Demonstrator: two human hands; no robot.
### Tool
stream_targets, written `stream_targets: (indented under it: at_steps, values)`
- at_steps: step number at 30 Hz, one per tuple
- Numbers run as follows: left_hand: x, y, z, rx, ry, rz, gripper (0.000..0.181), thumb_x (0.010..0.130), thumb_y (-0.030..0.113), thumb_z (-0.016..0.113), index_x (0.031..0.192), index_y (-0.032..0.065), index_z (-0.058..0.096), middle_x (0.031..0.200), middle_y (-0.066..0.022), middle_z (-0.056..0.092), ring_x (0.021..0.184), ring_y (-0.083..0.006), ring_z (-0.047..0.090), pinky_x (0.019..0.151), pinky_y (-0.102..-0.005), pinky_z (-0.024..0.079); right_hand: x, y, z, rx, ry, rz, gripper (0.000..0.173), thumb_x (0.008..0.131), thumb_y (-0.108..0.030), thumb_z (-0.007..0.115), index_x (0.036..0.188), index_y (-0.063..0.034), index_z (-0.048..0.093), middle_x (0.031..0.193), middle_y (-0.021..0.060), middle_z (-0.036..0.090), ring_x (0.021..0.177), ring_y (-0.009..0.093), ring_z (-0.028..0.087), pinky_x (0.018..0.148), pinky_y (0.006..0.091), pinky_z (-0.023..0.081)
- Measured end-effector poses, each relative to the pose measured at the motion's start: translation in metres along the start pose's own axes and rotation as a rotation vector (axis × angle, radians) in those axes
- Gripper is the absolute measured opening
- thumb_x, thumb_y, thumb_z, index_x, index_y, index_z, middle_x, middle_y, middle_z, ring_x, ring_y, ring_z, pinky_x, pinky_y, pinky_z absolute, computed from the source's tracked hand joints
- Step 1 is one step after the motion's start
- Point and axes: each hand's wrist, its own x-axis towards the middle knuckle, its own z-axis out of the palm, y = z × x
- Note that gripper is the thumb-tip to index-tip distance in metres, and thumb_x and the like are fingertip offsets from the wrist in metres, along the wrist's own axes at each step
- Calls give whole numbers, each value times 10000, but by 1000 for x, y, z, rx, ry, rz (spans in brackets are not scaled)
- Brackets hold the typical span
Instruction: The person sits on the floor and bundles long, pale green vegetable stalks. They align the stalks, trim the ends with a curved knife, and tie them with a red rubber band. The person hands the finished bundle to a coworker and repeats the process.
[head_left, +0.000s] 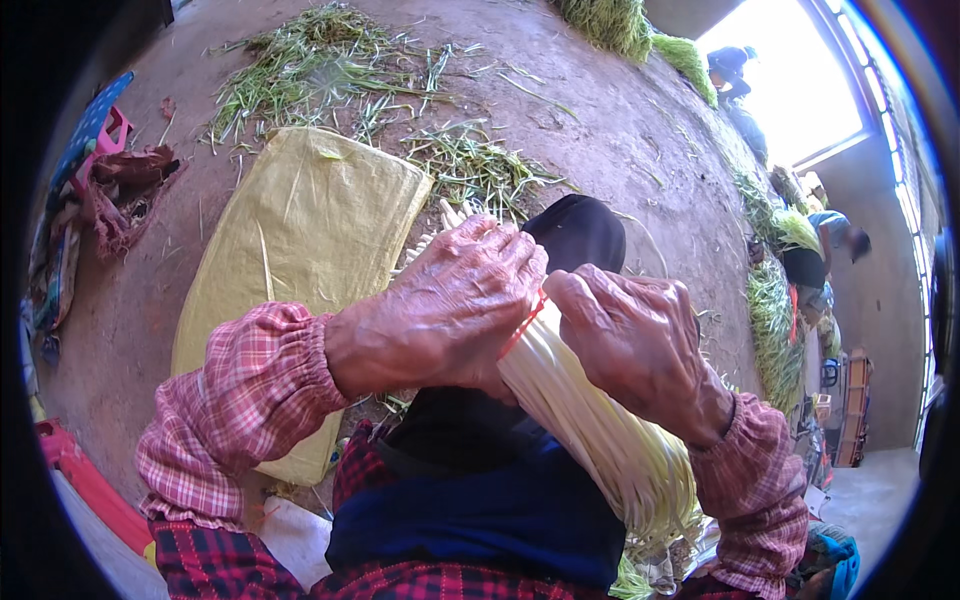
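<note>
A thick bundle of pale yellow-white leafy stalks, like blanched chives (600, 435), lies slantwise across my lap. Its cut white ends (457, 214) poke out beyond my left hand (450, 307), which is clasped over the bundle near that end. A thin red tie (523, 328) runs around the stalks beside my left fingers. My right hand (630, 337) is curled over the bundle, thumb and forefinger pinched at the upper end of the tie. The fingertips of both hands nearly meet there, and the knuckles hide the exact grip on the tie.
A yellow woven sack (300, 217) lies left of my knees. Green leaf scraps (315, 67) litter the earthen floor, with a smaller heap (480, 165) nearer. Long green bundles (776, 330) line the right side, where a person (832, 232) bends over. Another person (727, 67) is by the bright doorway.
</note>
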Motion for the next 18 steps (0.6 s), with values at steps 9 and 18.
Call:
stream_targets:
  at_steps: [9,18]
  values:
    - [6,-15,16,-69,59,36,717,540,521,795,929,-50,604,949,-208,602,950,-339,598,857,-421,440,7,10,21,44,147,61,154,744,-21,639,864,-62,552,672,90,521,580,290,590,489,391,456]
    - [-11,-16,30,-17,329,172,971,552,531,846,1251,-35,480,1175,-210,548,1060,-365,553,953,-489,398,7,34,37,229,99,98,97,846,-4,603,935,-22,567,767,149,596,619,341,604,549,408,481]
